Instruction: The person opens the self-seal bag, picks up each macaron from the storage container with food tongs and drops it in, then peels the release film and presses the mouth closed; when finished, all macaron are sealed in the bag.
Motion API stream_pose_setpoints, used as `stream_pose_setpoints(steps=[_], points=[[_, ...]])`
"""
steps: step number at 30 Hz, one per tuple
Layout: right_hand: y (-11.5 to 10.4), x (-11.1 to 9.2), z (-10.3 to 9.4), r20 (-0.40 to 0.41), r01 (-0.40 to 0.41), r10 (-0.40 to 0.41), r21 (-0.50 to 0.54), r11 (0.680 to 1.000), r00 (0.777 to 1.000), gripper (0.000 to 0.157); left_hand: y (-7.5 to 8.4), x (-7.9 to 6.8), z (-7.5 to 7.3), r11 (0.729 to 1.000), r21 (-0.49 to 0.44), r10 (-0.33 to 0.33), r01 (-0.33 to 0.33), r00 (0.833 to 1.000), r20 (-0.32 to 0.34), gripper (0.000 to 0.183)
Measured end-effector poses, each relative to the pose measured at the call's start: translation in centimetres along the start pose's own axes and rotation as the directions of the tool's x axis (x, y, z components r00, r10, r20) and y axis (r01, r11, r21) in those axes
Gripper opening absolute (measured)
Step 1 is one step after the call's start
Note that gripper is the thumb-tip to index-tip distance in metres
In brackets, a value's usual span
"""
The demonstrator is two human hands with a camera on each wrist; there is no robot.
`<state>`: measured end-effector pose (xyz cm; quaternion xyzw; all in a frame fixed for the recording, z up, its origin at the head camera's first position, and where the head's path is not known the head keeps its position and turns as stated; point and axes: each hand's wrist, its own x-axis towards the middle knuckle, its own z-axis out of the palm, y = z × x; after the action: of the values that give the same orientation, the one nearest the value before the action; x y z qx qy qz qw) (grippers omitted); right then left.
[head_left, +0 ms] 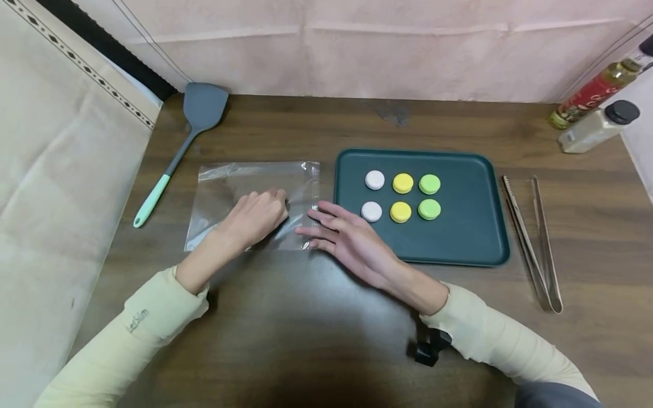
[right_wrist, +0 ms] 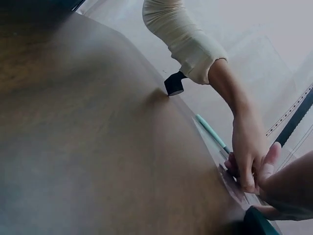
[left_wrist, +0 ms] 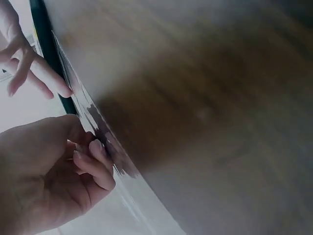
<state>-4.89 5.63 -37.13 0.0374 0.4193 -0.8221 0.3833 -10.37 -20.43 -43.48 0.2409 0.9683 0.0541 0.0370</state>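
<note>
A clear plastic bag (head_left: 229, 187) lies flat on the wooden table, its zip edge toward the tray. My left hand (head_left: 257, 215) is over the middle of the bag, fingers curled down; the left wrist view has its thumb and fingertips (left_wrist: 98, 152) together, pinching at the film. My right hand (head_left: 352, 241) reaches in at the bag's right edge with fingers spread and nearly straight, and it holds nothing. Just beyond it, a dark green tray (head_left: 469, 215) carries white, yellow and green round pieces (head_left: 400, 212) in two rows.
A grey spatula (head_left: 176, 161) with a mint handle lies at the left. Metal tongs (head_left: 541, 255) rest right of the tray. At the back right stand a bottle with a red label (head_left: 586, 99) and a black-capped jar (head_left: 592, 130). Cloth screens (head_left: 357, 51) border the table.
</note>
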Motion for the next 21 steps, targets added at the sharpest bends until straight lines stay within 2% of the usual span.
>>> stream_pose_setpoints(steps=[5,8,10,15,17,21], points=[[0.0,1.1,-0.6,0.046,-0.011,0.007,0.091,0.996,0.999,0.065,0.0,0.1,-0.7,0.998,-0.055,-0.018,0.023,0.996,0.088,0.02],[-0.2,1.6,-0.5,0.05,-0.03,0.024,0.119,0.992,0.998,0.063,-0.1,-0.2,-1.0,0.995,-0.099,-0.017,0.028,0.993,0.115,0.02],[-0.4,1.6,0.1,0.039,-0.039,0.034,0.118,0.992,0.999,0.062,-0.3,-0.4,-1.0,0.992,-0.124,-0.006,0.02,0.993,0.117,0.019],[-1.0,1.3,0.6,0.015,-0.027,0.026,0.027,0.999,1.0,0.062,-0.6,-0.6,-1.1,0.984,-0.177,-0.003,0.03,0.989,0.149,0.02],[-1.3,1.3,0.1,0.03,-0.026,0.026,-0.013,1.0,0.999,0.064,-0.5,-0.7,-1.3,0.98,-0.194,-0.009,0.041,0.987,0.162,0.025],[-0.4,2.8,-2.0,0.102,-0.068,0.064,0.029,0.997,0.993,0.072,-0.4,-0.9,-1.3,0.978,-0.205,-0.003,0.039,0.985,0.174,0.033]])
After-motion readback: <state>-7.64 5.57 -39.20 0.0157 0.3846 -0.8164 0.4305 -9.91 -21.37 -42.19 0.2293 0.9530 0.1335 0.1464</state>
